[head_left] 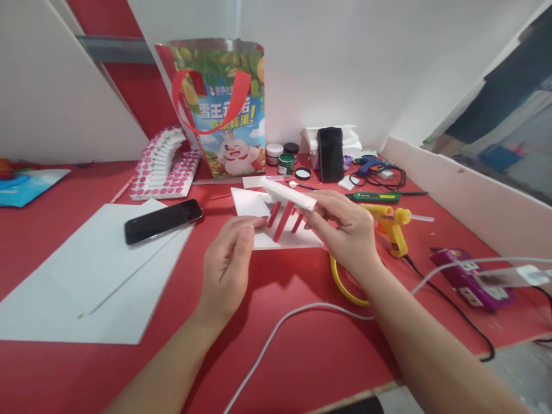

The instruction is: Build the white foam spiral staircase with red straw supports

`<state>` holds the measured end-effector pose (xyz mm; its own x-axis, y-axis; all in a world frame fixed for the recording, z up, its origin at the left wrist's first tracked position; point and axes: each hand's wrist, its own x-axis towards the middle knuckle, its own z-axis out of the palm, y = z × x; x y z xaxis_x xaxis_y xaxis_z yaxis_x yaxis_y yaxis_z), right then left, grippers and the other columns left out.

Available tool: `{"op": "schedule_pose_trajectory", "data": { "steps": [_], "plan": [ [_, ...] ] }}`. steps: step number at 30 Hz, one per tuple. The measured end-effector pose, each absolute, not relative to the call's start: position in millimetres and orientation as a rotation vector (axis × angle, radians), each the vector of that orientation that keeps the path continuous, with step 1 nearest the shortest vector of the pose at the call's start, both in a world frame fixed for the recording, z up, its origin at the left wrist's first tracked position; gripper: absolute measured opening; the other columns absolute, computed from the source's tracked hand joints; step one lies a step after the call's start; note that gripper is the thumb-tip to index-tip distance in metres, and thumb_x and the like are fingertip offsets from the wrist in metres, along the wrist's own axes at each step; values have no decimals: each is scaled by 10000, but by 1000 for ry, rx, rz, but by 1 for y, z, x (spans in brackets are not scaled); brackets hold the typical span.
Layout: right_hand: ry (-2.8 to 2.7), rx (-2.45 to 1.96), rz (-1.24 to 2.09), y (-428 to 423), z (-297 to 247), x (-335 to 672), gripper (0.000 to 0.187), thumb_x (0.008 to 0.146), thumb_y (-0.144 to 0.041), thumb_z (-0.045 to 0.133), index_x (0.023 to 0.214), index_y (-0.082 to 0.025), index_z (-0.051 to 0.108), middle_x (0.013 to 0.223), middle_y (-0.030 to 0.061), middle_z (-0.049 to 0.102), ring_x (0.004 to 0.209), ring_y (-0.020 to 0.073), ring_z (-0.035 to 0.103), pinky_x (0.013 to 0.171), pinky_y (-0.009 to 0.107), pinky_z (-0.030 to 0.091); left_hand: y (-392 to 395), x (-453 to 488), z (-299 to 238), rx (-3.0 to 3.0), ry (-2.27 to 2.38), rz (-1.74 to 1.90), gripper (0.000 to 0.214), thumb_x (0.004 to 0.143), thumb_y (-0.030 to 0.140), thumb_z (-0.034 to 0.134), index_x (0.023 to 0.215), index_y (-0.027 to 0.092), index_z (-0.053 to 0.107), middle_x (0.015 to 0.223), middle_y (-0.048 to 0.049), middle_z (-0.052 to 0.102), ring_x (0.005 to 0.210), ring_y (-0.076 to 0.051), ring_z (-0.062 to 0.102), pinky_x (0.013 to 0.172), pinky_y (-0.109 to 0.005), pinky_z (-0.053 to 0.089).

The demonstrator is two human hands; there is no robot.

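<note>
A small model table with a white foam top [288, 194] and red stick legs [282, 221] stands on a white foam square [276, 221] in the middle of the red table. My right hand [345, 230] is closed on the right end of the white top, thumb and fingers pinching it. My left hand [230, 261] rests just left of the legs, fingers curled, fingertips touching the foam square's edge near the nearest red leg.
A black phone [163, 221] lies on large white foam sheets [92, 276] at left. A yellow glue gun [390, 221] and purple power strip [468, 279] sit at right, cables trailing. Behind stand a printed shopping bag [224, 109], paint jars [285, 163], an upright phone [330, 153] and a green utility knife [376, 196].
</note>
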<state>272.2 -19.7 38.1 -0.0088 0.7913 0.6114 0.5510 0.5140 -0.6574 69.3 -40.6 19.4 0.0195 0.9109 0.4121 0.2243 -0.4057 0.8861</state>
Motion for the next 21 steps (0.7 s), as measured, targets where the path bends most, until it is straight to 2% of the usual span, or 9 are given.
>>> {"op": "schedule_pose_trajectory", "data": {
  "steps": [6,13,21],
  "plan": [
    [-1739,-1091,208,-19,32,274,196,917,-179,660,1076,-218,769,1018,66,756,719,131,665,700,274,572,-38,68,18,1646,1258,1395,363,1051,435,437,1124,220,720,1211,-76,710,1177,-233,634,955,-344,514],
    [-1765,-1098,204,-21,31,274,227,918,-191,646,1100,-239,774,1051,62,760,722,131,679,738,284,595,-32,69,16,1613,1303,1489,340,1027,438,491,1230,236,673,1287,-81,626,1153,-221,623,964,-332,504],
    [-1783,-1080,177,-21,27,272,222,928,-188,639,1097,-234,775,1079,66,760,736,125,688,754,273,595,-35,69,14,1598,1276,1412,248,995,401,568,1024,205,717,1149,-78,688,1141,-219,638,915,-308,526]
  ]
}}
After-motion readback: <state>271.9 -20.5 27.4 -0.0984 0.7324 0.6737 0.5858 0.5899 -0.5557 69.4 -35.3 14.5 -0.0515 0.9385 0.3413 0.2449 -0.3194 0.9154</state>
